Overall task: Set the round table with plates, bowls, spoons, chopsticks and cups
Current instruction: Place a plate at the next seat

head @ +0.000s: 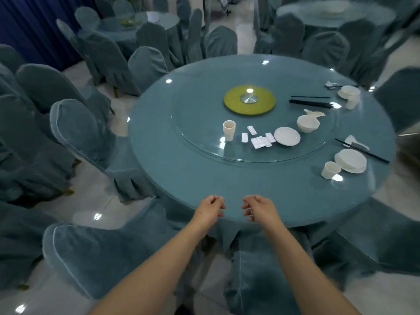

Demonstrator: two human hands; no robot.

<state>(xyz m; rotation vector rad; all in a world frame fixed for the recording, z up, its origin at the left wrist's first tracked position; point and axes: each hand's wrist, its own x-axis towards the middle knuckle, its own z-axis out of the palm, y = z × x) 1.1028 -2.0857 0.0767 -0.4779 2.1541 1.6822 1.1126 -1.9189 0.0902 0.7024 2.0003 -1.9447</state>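
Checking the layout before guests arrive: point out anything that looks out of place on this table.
The small white rests lie scattered at odd angles on the glass turntable, some piled together. Nothing looks spilled or broken.

Head view: single wide-angle camera, worn high, facing forward and down.
Stands at the near edge of the round table [204, 178]; whole tabletop in frame, edges bowed.

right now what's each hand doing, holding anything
Left hand: fingers loosely curled, holding nothing, over the near edge of the round table.
Right hand: fingers loosely curled, holding nothing, beside the left.
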